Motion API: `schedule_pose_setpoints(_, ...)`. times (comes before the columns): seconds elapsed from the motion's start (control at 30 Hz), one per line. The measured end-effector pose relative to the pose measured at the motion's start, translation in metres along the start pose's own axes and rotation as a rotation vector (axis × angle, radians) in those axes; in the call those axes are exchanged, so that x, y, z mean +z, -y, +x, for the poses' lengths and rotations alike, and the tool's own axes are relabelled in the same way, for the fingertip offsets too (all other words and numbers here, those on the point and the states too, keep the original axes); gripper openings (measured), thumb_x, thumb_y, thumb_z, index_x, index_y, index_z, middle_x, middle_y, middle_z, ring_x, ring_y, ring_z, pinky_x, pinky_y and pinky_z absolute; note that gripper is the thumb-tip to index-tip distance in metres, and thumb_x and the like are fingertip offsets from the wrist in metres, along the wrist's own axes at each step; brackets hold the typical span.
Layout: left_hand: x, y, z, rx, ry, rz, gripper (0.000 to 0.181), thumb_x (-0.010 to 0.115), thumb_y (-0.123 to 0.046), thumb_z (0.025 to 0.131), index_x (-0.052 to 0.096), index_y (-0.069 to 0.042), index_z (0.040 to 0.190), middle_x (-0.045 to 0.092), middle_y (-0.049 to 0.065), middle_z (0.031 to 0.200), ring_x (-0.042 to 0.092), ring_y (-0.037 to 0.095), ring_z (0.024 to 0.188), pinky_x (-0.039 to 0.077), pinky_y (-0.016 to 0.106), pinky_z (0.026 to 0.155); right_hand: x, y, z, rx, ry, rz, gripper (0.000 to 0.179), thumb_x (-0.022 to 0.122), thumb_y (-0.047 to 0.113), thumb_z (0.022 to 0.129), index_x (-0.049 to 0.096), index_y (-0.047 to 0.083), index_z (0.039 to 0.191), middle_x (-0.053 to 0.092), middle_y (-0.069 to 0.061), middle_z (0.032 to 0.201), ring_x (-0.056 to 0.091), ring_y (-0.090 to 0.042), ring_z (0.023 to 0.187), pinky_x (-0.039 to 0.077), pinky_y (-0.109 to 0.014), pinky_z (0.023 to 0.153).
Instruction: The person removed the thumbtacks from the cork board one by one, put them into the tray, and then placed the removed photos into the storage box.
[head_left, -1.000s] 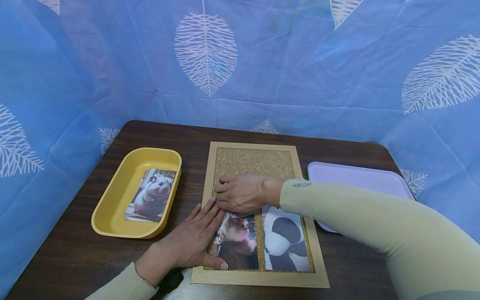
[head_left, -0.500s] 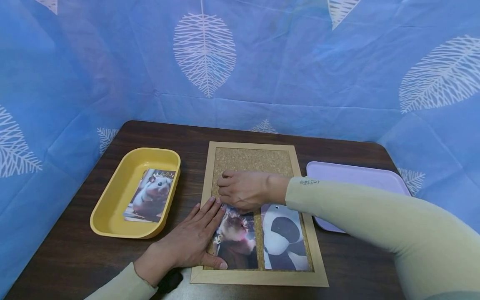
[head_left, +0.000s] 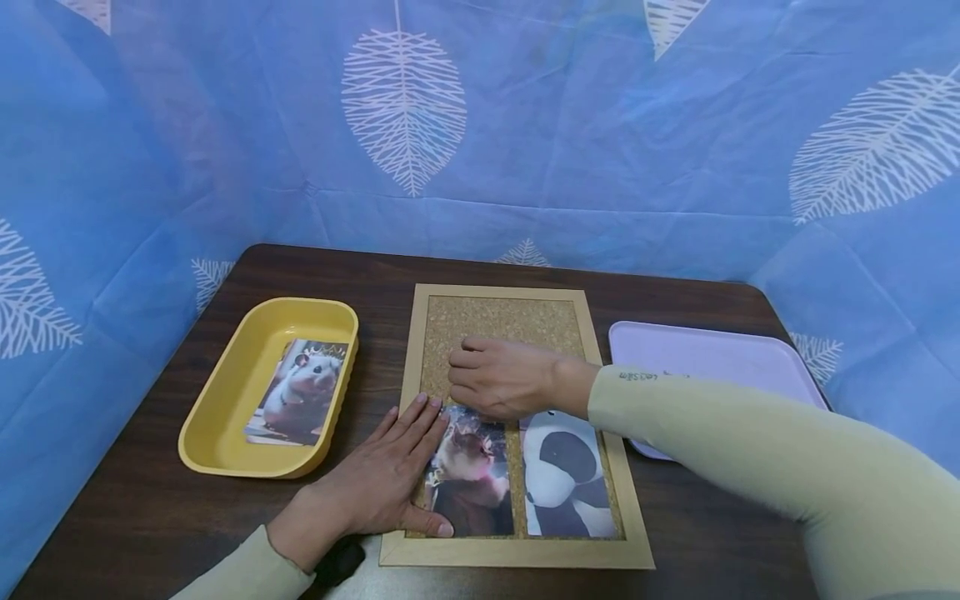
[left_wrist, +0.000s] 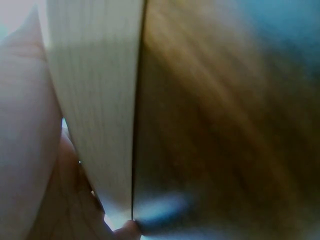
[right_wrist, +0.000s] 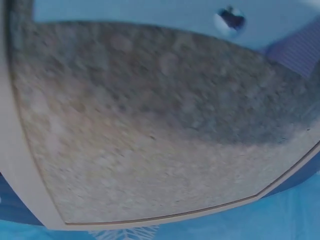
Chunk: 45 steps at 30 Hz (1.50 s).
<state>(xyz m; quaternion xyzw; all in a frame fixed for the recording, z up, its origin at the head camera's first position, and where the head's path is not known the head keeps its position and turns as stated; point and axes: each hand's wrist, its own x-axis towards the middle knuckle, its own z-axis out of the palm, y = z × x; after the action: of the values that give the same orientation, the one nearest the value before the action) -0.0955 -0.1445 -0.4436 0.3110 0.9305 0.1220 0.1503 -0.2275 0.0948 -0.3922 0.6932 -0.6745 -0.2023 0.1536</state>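
Note:
A cork board in a light wooden frame (head_left: 410, 354) lies on the dark table. My left hand (head_left: 375, 479) rests flat across its left side, fingers spread and fingertips at the left photo; the left wrist view shows the frame's edge (left_wrist: 95, 90) beside the hand. The left photo (head_left: 471, 483) shows a small animal. Over its top edge is my right hand (head_left: 506, 375), fingers curled downward; I cannot tell what they hold, as the fingertips are hidden. A panda photo (head_left: 566, 475) lies to the right, a shiny round pin head (right_wrist: 230, 21) near its top edge.
On the left stands a yellow tray (head_left: 213, 417) with a mouse photo (head_left: 300, 392) in it. A lilac tray (head_left: 712, 354) lies at the right, partly behind the right sleeve (head_left: 720, 433). Bare cork (head_left: 502, 317) shows above the right hand. Blue leaf-print cloth hangs behind.
My right hand has slid slightly to the right and away from me along the left photo's top edge, uncovering more of it. The left hand stays in place.

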Motion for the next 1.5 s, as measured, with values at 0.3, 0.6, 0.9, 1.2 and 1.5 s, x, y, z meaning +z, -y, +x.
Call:
schedule_pose_setpoints(0.3,0.001,-0.003,0.002,0.004,-0.002,-0.019,0.131,0.056,-0.094,0.079,0.015,-0.01,0.17,0.002,0.011,0.178,-0.003,0.03,0.165,0.014,0.061,0.131,0.005,0.009,-0.026,0.163,-0.193,-0.139,0.024,0.051,0.033,0.109,0.06,0.014,0.096,0.068,-0.003,0.102,0.058,-0.023,0.097,0.047,-0.038,0.087)
schedule_pose_setpoints(0.6,0.003,-0.005,0.0,-0.005,0.0,-0.024,0.131,0.053,-0.095,0.078,0.014,-0.01,0.17,0.002,0.01,0.178,-0.004,0.03,0.165,0.014,0.062,0.13,0.012,0.017,-0.058,0.37,-0.365,-0.148,0.034,0.034,0.023,0.11,0.06,0.011,0.092,0.067,-0.006,0.093,0.061,-0.027,0.095,0.048,-0.042,0.083)
schedule_pose_setpoints(0.9,0.003,-0.007,-0.001,-0.021,0.007,-0.063,0.133,0.058,-0.093,0.078,0.014,-0.008,0.17,0.002,0.011,0.178,-0.006,0.03,0.165,0.013,0.061,0.13,0.018,0.019,-0.121,0.667,-0.408,-0.118,0.027,0.041,0.02,0.103,0.059,0.006,0.089,0.066,-0.012,0.089,0.063,-0.035,0.095,0.049,-0.048,0.081)
schedule_pose_setpoints(1.2,0.001,-0.01,-0.001,-0.004,-0.031,-0.049,0.132,0.061,-0.09,0.079,0.017,-0.005,0.169,0.005,0.015,0.178,-0.001,0.033,0.165,0.016,0.062,0.13,0.022,0.024,-0.194,0.932,-0.435,-0.132,0.022,0.053,0.018,0.093,0.061,-0.002,0.086,0.063,-0.02,0.084,0.058,-0.044,0.086,0.043,-0.056,0.071)
schedule_pose_setpoints(1.5,-0.001,-0.011,0.0,-0.012,-0.013,-0.07,0.132,0.061,-0.09,0.078,0.016,-0.007,0.17,0.005,0.013,0.178,-0.003,0.031,0.165,0.014,0.062,0.13,0.024,0.035,-0.245,1.114,-0.409,-0.11,0.025,0.053,0.021,0.093,0.06,-0.003,0.087,0.062,-0.025,0.081,0.054,-0.048,0.085,0.037,-0.057,0.068)
